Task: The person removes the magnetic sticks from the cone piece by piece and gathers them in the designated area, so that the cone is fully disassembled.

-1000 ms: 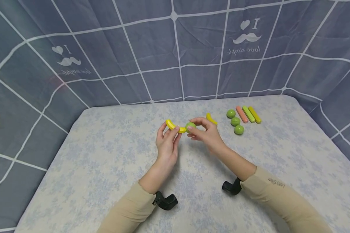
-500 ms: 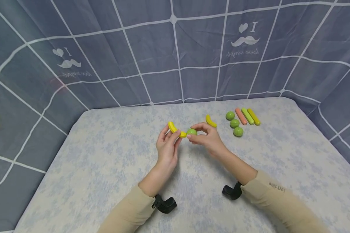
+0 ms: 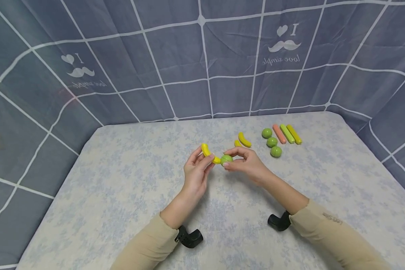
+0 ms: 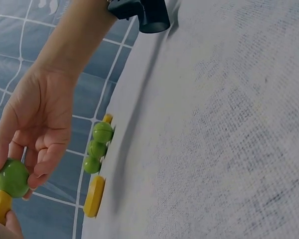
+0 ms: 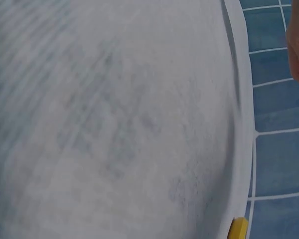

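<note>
My left hand (image 3: 195, 174) pinches a yellow banana-shaped piece (image 3: 206, 150) by its lower part, thumb on top. My right hand (image 3: 251, 165) holds a green grooved ball (image 3: 226, 160) between thumb and fingers. The ball sits right against the banana piece's right end. Whether the two are joined, I cannot tell. From the left wrist view, the ball (image 4: 12, 178) meets the ribbed yellow end (image 4: 0, 205), and fingers of the right hand (image 4: 40, 109) curve around it. Both pieces are held above the table.
Behind the right hand lie a yellow banana piece (image 3: 244, 140) and a second, partly hidden yellow piece (image 3: 237, 143). Further right, three green balls (image 3: 272, 141) form a line beside a pink stick (image 3: 279, 134), a green stick (image 3: 287, 134) and a yellow stick (image 3: 294, 134). A curtain (image 3: 175, 67) hangs behind the table.
Both hands have shifted a little right and closer to me, with the banana piece and ball still end to end. A second yellow piece now shows behind the right hand.
</note>
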Demonstrator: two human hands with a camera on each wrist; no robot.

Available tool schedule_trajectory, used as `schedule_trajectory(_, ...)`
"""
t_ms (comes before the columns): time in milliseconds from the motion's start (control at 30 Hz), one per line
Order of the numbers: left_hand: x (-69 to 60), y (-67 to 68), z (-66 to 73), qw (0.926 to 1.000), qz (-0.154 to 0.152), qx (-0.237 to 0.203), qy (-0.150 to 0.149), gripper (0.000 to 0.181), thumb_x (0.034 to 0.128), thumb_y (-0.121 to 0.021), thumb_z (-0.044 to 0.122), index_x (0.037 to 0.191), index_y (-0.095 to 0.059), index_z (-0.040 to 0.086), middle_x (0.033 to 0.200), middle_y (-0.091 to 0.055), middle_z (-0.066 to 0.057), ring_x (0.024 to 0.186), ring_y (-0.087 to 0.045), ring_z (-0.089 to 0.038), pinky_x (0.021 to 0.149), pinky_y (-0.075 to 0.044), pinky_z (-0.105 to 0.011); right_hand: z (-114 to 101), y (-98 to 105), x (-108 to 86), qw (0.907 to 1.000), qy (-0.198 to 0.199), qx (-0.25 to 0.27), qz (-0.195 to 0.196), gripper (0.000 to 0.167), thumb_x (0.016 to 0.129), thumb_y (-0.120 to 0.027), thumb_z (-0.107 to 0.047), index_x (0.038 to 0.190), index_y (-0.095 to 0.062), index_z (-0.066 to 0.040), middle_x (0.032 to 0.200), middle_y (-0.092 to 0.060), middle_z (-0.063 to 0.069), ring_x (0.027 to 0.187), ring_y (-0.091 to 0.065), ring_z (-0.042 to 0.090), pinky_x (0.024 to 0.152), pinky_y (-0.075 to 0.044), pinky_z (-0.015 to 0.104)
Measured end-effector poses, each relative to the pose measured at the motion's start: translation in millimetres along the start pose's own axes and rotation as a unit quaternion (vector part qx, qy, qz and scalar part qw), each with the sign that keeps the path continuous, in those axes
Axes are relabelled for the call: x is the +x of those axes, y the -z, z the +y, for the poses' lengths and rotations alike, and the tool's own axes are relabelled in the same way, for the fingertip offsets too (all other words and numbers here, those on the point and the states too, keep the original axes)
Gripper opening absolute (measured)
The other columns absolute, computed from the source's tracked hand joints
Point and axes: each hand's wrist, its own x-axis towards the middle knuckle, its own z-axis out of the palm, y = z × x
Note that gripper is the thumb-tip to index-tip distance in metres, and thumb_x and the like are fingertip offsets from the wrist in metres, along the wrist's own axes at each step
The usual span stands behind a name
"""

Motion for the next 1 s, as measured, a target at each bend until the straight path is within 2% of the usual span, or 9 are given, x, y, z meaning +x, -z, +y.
schedule_trajectory(200,-4.3,3.7,1.5,0.9995,-0.02,0.026,0.003,0.05,0.0844,-0.06,-0.008,0.132,-0.049,0.003,0.101,-0.051,-0.006,0.087,-0.059,-0.013,0.08,-0.051,-0.024,-3.5,2.9,-5.1,0.9987,-0.021,-0.039,-0.027,0.042,0.081,-0.068,-0.002,0.118,-0.053,0.012,0.103,-0.052,0.01,0.078,-0.067,0.015,0.076,-0.054,0.036)
schedule_trajectory(467,-7.2,6.5,3.4,0.9979,-0.034,0.054,0.01,0.049,0.0838,-0.061,-0.007,0.13,-0.051,0.003,0.097,-0.049,-0.005,0.086,-0.06,-0.014,0.079,-0.052,-0.025,-3.7,6.3,-7.5,0.9957,-0.034,-0.065,-0.056,0.041,0.081,-0.069,-0.005,0.117,-0.056,0.009,0.107,-0.052,0.013,0.076,-0.066,0.013,0.074,-0.054,0.032)
schedule_trajectory(567,-7.6,7.0,4.0,0.9976,-0.036,0.058,0.013,0.049,0.0837,-0.061,-0.008,0.13,-0.051,0.003,0.098,-0.049,-0.006,0.086,-0.06,-0.014,0.079,-0.052,-0.025,-3.1,7.5,-8.0,0.9945,-0.032,-0.074,-0.067,0.042,0.082,-0.07,-0.008,0.117,-0.056,0.009,0.108,-0.054,0.013,0.077,-0.066,0.013,0.075,-0.053,0.033)
schedule_trajectory(733,-8.1,7.9,4.5,0.9971,-0.042,0.061,0.018,0.049,0.0834,-0.061,-0.009,0.13,-0.051,0.002,0.099,-0.05,-0.006,0.085,-0.06,-0.014,0.078,-0.052,-0.025,-5.2,7.6,-9.6,0.9923,-0.037,-0.088,-0.078,0.041,0.082,-0.069,-0.008,0.119,-0.058,0.006,0.108,-0.056,0.012,0.076,-0.065,0.014,0.077,-0.052,0.041)
schedule_trajectory(1000,-8.0,10.3,3.9,0.9962,-0.055,0.065,0.018,0.049,0.0832,-0.061,-0.009,0.13,-0.051,0.001,0.098,-0.049,-0.007,0.083,-0.061,-0.014,0.077,-0.052,-0.025,-6.9,8.7,-9.8,0.9895,-0.031,-0.098,-0.101,0.041,0.082,-0.069,-0.008,0.119,-0.058,0.006,0.091,-0.066,0.007,0.07,-0.063,0.013,0.075,-0.052,0.044)
